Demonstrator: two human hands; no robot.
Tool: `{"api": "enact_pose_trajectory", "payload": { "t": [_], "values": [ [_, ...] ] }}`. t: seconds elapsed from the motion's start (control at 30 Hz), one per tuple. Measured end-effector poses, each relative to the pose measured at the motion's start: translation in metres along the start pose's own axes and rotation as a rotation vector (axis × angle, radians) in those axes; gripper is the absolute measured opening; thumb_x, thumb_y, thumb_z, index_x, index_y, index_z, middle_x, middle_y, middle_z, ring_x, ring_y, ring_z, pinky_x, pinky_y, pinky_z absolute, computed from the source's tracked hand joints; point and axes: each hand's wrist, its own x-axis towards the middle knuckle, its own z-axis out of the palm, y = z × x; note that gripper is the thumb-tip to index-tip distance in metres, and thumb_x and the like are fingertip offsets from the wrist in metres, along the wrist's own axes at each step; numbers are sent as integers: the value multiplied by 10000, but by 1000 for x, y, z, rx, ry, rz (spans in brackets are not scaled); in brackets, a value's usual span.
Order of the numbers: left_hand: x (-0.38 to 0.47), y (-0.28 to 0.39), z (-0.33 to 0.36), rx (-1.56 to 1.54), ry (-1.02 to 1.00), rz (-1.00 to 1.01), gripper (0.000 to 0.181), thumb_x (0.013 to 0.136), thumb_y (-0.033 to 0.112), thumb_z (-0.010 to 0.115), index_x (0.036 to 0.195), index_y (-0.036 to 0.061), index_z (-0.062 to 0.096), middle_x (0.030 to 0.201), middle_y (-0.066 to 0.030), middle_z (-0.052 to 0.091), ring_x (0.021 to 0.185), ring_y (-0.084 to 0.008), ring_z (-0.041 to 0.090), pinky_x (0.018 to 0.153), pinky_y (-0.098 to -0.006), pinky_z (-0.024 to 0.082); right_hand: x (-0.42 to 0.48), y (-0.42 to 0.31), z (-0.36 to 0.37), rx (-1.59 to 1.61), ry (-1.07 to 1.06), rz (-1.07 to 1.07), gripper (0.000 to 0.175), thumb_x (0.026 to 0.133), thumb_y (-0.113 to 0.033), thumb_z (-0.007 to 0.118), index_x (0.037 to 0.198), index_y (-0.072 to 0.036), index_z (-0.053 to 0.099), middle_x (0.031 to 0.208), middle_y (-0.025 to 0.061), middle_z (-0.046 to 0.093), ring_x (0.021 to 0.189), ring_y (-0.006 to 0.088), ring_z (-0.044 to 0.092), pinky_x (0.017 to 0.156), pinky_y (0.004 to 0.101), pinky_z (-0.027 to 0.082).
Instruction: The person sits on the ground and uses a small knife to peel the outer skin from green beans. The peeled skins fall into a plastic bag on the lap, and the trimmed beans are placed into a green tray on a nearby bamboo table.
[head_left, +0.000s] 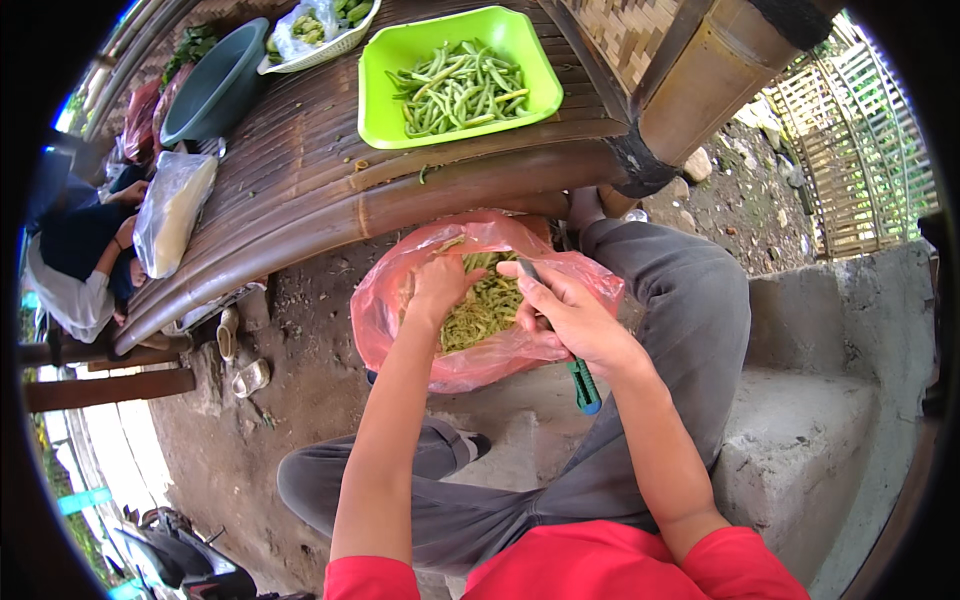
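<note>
A translucent red plastic bag (379, 315) stands wide with its mouth up in front of me. Inside lies a heap of yellow-green vegetable scraps or cut pieces (476, 319), too fine to tell exactly. My left hand (437, 285) reaches down into the bag at its left side, back of the hand up. Its fingertips are partly hidden, so any hold on the pieces is unclear. Over the bag's right side, my right hand (570, 311) grips a green utility knife (583, 386). The handle's blue end sticks out below the palm, and the dark blade end shows near the thumb.
A lime-green basin (375, 120) of green beans (465, 86) rests on a bamboo platform (300, 165). Beyond are a white basket (322, 56), a dark tub (217, 90) and a clear plastic bag (174, 210). Another person (82, 255) sits at left. A concrete step (795, 427) lies right.
</note>
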Motion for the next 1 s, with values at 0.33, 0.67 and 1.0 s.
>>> {"api": "enact_pose_trajectory", "payload": {
  "t": [0.33, 0.67, 1.0],
  "values": [
    [-55, -23, -3, -335, 154, -27, 651, 898, 486, 597, 1297, -20, 505, 1198, -302, 606, 1157, -454, 560, 969, -497, 444, 8, 16, 12, -33, 50, 14, 454, 1038, -362, 471, 1412, -105, 469, 740, -33, 496, 523, 8, 345, 451, 174, 280],
    [-54, -20, 4, -635, 252, -69, 308, 949, 269, 592, 1156, 42, 609, 1076, -224, 669, 1023, -387, 638, 859, -433, 498, 17, 34, 14, 530, 100, 84, 443, 1031, -340, 490, 1431, -181, 385, 871, 9, 514, 620, 58, 444, 474, 206, 347],
    [-69, -12, -29, -257, 428, 126, 411, 916, 223, 629, 1289, 57, 580, 1062, -196, 683, 911, -362, 670, 768, -407, 517, 8, 50, 27, 879, 288, 210, 339, 1016, -372, 504, 1271, -155, 445, 926, 53, 580, 680, 125, 548, 614, 305, 509]
  ]
}}
